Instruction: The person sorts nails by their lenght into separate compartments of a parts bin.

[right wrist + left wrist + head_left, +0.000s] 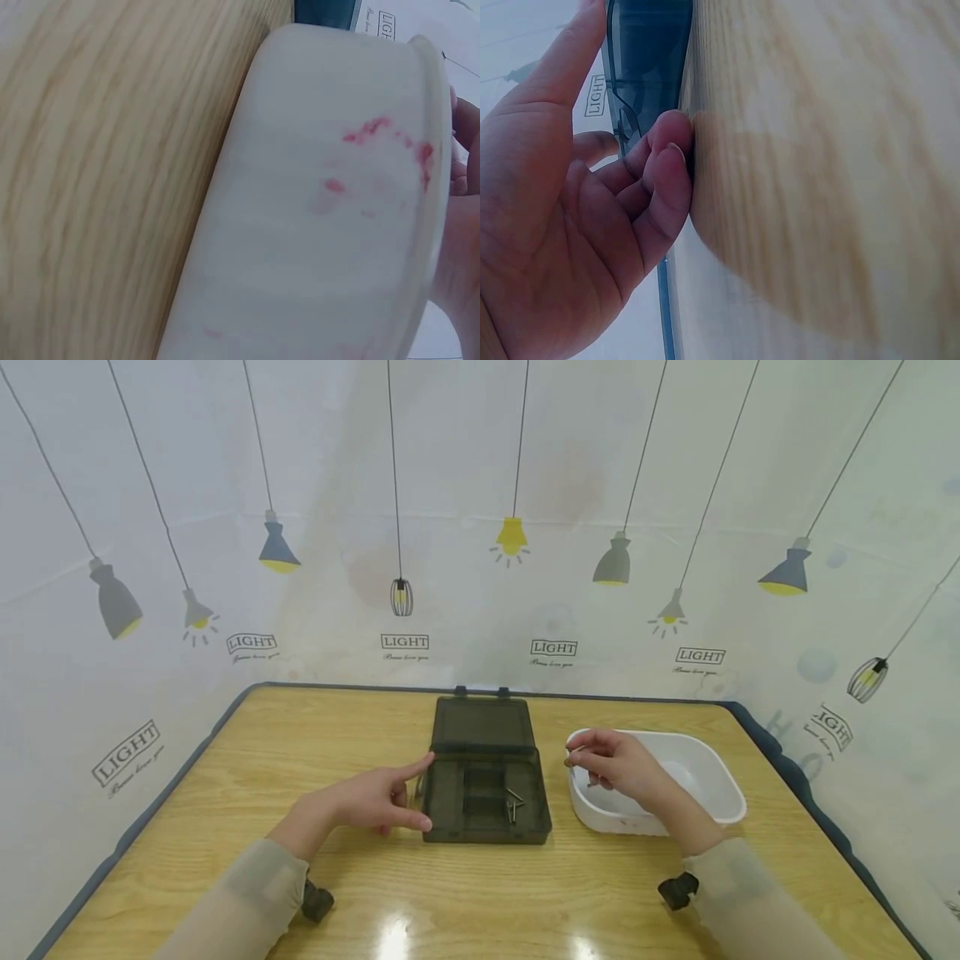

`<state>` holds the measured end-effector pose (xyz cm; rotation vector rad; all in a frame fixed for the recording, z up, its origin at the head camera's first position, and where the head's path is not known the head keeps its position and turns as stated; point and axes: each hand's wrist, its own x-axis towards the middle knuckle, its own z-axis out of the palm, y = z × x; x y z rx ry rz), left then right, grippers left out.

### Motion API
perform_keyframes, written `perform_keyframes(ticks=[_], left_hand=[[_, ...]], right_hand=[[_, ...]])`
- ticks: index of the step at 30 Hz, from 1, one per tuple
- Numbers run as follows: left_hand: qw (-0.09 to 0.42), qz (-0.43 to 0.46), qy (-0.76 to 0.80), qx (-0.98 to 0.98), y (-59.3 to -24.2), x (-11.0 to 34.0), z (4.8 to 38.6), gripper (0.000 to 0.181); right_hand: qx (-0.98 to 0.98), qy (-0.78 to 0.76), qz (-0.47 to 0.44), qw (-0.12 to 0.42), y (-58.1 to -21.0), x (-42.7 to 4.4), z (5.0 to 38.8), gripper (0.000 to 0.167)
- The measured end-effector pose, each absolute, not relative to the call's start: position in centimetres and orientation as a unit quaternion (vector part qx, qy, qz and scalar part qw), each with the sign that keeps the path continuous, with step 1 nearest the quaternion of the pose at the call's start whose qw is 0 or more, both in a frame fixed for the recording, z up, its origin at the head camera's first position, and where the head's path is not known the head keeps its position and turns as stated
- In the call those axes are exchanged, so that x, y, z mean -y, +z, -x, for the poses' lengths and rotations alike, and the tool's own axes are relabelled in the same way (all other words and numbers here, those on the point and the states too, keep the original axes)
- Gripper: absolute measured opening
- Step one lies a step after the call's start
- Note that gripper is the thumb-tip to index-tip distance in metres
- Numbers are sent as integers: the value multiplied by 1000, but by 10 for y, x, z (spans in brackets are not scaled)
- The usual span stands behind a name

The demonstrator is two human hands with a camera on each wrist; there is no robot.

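A dark, see-through plastic compartment box [447, 797] lies on the table with its lid [483, 724] folded back. My left hand [378, 799] is at the box's left side, index finger and thumb spread toward its edge, the other fingers bent. In the left wrist view those fingertips rest by the tabletop, beside the box [649, 52]. Several metal screws [512, 806] lie in the right compartment. Over the left rim of a white basin [618, 822], my right hand [611, 764] pinches a small screw [576, 749]; its exact shape is too small to tell.
The wooden table [480, 893] has a dark edge, with a lamp-printed cloth [465, 468] behind it. Reddish marks show on the basin's outer wall in the right wrist view. Black straps [678, 891] sit at both wrists.
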<state>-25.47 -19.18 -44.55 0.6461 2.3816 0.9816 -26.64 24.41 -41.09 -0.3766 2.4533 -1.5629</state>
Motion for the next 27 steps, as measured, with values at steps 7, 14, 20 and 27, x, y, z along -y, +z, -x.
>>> perform_keyframes(ticks=[7,14,20,27], left_hand=[[244,-236,365,-867,-448,193,255,113],[243,-236,366,-867,-447,192,255,112],[240,-240,364,-867,-445,191,254,112],[241,-243,366,-865,-443,192,253,111]], right_hand=[[-834,-527,122,111,-410,-232,268,34],[-836,-523,129,109,-411,-224,271,35],[-837,-521,131,105,-412,-219,272,33],[-829,-531,134,112,-414,-213,275,34]])
